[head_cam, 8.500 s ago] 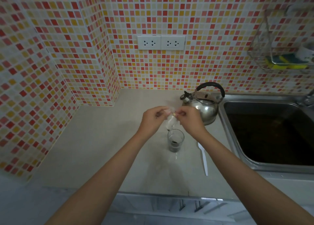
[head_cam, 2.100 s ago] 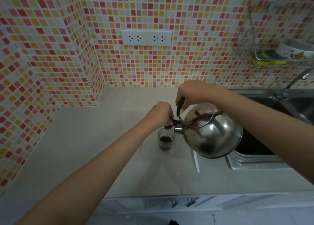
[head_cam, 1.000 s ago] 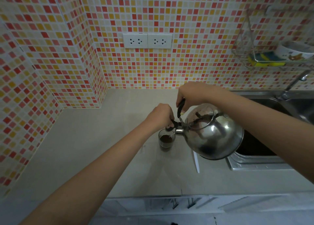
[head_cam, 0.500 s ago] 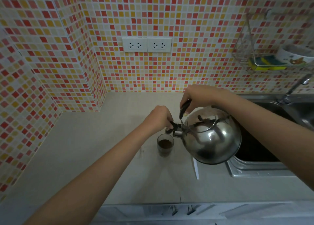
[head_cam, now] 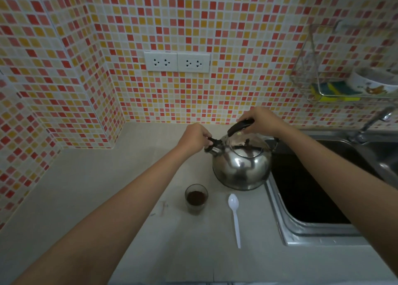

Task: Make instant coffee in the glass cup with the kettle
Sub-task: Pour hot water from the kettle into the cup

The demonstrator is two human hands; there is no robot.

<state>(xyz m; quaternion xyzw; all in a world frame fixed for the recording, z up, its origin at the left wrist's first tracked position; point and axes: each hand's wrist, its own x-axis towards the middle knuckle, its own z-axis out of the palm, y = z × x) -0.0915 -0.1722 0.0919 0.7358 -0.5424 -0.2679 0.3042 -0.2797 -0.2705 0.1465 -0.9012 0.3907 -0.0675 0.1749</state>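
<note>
A shiny steel kettle [head_cam: 241,168] stands upright on the counter, beside the sink's left edge. My right hand [head_cam: 261,119] grips its black handle from above. My left hand [head_cam: 195,137] pinches the black cap at the kettle's spout. The small glass cup [head_cam: 196,198] stands on the counter in front of the kettle, apart from both hands, with dark brown coffee in it. A white plastic spoon [head_cam: 234,215] lies to the right of the cup.
A steel sink [head_cam: 280,224] with a dark basin lies to the right, with a tap [head_cam: 370,123] behind it. A wire rack [head_cam: 310,69] on the tiled wall holds sponges and a bowl. Two wall sockets [head_cam: 176,61] sit above the beige counter [head_cam: 86,187].
The kettle, tilted over the cup half a second ago, has moved back and right and now stands upright on the counter. Both hands went with it and kept their grips.
</note>
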